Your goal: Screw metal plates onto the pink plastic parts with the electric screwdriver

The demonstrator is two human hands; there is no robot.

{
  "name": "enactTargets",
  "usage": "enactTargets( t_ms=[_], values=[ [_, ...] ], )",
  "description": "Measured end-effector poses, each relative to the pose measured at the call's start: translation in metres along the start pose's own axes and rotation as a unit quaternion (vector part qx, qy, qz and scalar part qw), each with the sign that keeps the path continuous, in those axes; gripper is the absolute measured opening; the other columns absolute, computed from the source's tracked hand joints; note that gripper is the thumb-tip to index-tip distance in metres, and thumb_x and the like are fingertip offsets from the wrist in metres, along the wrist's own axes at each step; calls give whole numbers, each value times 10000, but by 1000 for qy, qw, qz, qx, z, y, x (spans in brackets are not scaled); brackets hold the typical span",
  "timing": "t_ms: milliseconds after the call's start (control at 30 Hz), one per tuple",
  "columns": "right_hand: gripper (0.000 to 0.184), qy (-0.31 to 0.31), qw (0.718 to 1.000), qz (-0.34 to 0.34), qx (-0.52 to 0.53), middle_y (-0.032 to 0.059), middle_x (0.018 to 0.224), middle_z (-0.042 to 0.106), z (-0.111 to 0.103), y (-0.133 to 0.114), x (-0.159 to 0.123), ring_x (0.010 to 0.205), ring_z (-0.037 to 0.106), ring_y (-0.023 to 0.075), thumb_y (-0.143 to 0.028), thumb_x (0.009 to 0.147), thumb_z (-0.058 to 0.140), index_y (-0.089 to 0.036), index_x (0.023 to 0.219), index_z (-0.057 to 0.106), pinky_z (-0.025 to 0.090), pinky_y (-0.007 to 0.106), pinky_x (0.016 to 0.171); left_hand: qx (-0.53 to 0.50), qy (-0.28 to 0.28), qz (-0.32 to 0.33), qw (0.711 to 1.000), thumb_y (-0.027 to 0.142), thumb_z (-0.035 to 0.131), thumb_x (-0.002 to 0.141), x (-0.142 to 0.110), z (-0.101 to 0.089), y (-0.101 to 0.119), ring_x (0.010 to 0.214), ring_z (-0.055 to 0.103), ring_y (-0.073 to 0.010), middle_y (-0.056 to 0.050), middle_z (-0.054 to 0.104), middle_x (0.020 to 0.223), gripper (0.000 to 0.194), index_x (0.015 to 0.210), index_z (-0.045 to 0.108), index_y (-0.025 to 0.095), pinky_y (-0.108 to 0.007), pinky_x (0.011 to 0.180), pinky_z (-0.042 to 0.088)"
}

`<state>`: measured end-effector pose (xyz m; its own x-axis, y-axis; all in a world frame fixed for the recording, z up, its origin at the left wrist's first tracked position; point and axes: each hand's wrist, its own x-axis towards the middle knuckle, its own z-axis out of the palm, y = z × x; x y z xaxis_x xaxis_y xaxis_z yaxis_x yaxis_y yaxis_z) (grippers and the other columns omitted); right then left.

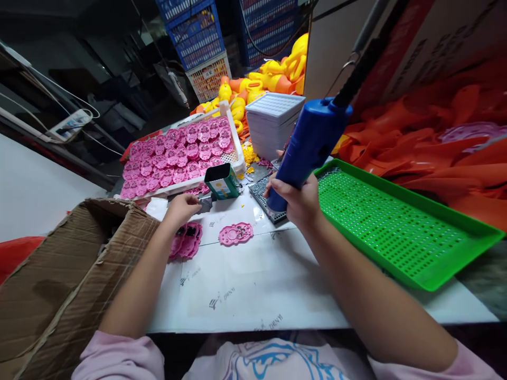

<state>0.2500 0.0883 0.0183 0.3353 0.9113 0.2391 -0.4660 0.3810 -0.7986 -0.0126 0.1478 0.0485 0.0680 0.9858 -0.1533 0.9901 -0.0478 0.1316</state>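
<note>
- Hands are working apart over the white desk [253,285] in the head view, with the right hand [300,199] wrapping its fingers around the lower part of a blue tool [311,145].
- The blue tool is leaning, its top tilting to the right and its lower end pointing down over a dark tray of small metal parts [261,191].
- The left hand [181,210] is reaching forward with its fingers drawn together, beside a dark grey item [206,205]; whether it is pinching anything, I cannot tell.
- A single pink piece [236,234] is lying flat on the desk, between the two forearms.
- A pile of pink pieces [190,243] is resting to its left, partly hidden by the left forearm.
- An open green container [222,182] is standing just beyond the left hand.
- A white crate [236,142] behind it is holding rows of pink pieces.
- A stack of white trays [273,124] is standing farther back, before a heap of yellow and orange pieces [277,76].
- A green perforated tray [380,224] is lying right of the right hand, with red-orange pieces [431,158] piling up beyond it.
- An open cardboard box [119,243] is sitting at the left.
</note>
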Motion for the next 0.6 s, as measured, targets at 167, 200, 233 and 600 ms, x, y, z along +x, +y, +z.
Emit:
enactTargets(
  t_ms=[167, 200, 233, 600],
  values=[
    [528, 11, 1000, -5, -2, -63, 588, 598, 1, -1, 1, 452, 568, 123, -541, 467, 869, -249, 745, 527, 482, 293, 450, -23, 47, 113, 992, 168, 573, 812, -36, 21, 43, 845, 645, -207, -38, 692, 868, 173, 889, 728, 165, -295, 771, 494],
    [532, 12, 1000, -7, -2, -63, 594, 594, 1, -1, 1, 461, 566, 122, -544, 466, 869, -250, 746, 525, 483, 292, 454, -22, 53, 132, 990, 155, 559, 806, -43, 28, 51, 862, 637, -216, -53, 683, 880, 188, 873, 734, 165, -304, 787, 485],
    [537, 13, 1000, -8, -1, -64, 600, 591, 0, -1, 2, 468, 563, 120, -544, 467, 869, -251, 755, 524, 483, 291, 458, -20, 54, 150, 987, 145, 550, 803, -49, 35, 59, 859, 629, -221, -65, 669, 873, 191, 842, 736, 162, -311, 786, 478],
    [545, 9, 1000, -11, -7, -74, 576, 557, 2, -3, 0, 458, 558, 119, -563, 464, 871, -257, 739, 512, 480, 295, 462, -81, 8, 252, 964, 326, 640, 856, -62, 57, 63, 772, 618, -191, -49, 632, 856, 196, 958, 709, 174, -303, 724, 494]
  ],
)
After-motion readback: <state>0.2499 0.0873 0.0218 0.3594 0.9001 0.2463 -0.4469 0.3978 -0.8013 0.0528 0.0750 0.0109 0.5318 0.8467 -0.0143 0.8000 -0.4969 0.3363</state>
